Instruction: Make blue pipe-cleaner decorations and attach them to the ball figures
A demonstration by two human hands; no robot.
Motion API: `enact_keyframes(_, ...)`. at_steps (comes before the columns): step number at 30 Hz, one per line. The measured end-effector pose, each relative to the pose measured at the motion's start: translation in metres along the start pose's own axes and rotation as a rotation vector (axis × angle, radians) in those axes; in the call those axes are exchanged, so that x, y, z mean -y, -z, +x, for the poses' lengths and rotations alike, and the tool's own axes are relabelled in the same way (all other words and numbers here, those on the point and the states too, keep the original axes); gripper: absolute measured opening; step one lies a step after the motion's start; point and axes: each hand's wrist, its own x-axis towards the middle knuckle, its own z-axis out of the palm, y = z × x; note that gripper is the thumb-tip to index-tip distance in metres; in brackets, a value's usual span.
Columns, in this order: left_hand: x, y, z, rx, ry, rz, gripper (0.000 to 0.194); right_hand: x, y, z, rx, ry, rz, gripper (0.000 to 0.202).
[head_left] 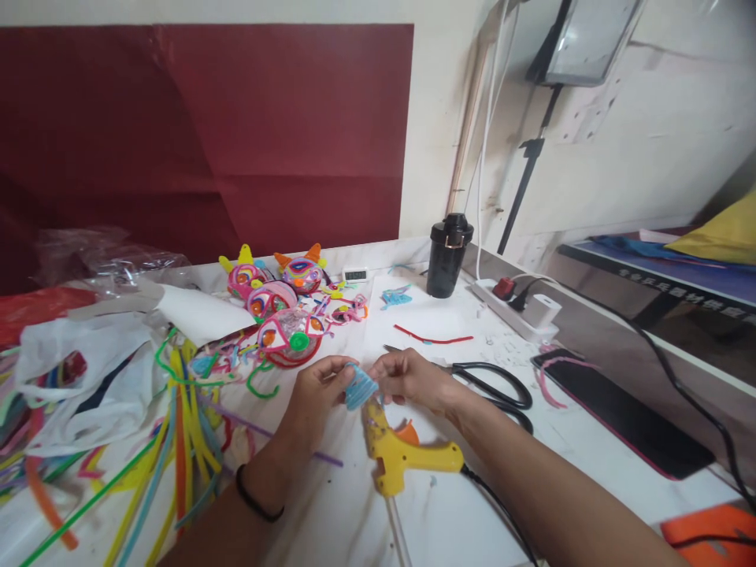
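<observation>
A small blue triangular piece of coiled pipe cleaner [361, 389] is held up over the table's middle. My left hand [316, 394] pinches its left edge between thumb and fingers. At the right edge my right hand [405, 376] has its fingers closed on the same piece; the exact contact is partly hidden. Just below lies a yellow hot glue gun [387, 449], nozzle toward the hands, with a clear glue stick [398, 531] out of its back. Black-handled scissors [490, 382] rest under and beside my right wrist.
Several colourful pipe-cleaner animal faces [289, 339] stand at the back left. A bundle of pipe cleaners [183, 417] and a white plastic bag [88, 386] lie left. Another blue piece [395, 297], a red pipe cleaner [434, 339], a black bottle [447, 256], a power strip [513, 311] and a phone [626, 413] are beyond.
</observation>
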Motion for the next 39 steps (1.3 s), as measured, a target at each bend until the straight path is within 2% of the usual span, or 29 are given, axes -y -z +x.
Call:
enact_keyframes(3,-0.001,-0.001,-0.001,0.001,-0.017,0.005,0.027,0.003,0.0,-0.002,-0.032,-0.003,-0.007,0.016)
enact_keyframes(9,-0.003,-0.002,-0.002,-0.053,-0.072,0.048,0.023,0.002,-0.003,0.0,-0.109,0.016,0.163,0.03)
enact_keyframes(15,-0.005,-0.001,-0.001,-0.111,-0.206,0.14,0.016,-0.004,-0.01,0.002,-0.12,0.066,0.305,0.03)
enact_keyframes(18,-0.004,-0.002,-0.001,-0.126,-0.246,0.168,0.014,-0.003,-0.014,0.002,-0.126,0.082,0.276,0.028)
enact_keyframes(30,-0.004,-0.005,-0.001,-0.148,-0.22,0.111,0.015,-0.002,-0.014,0.001,-0.106,0.152,-0.007,0.014)
enact_keyframes(34,-0.006,-0.006,-0.002,-0.17,-0.201,0.105,0.017,0.001,-0.013,-0.002,-0.087,0.185,-0.081,0.021)
enact_keyframes(39,-0.008,-0.007,-0.003,-0.172,-0.177,0.11,0.017,0.003,-0.013,-0.003,-0.041,0.194,-0.039,0.028)
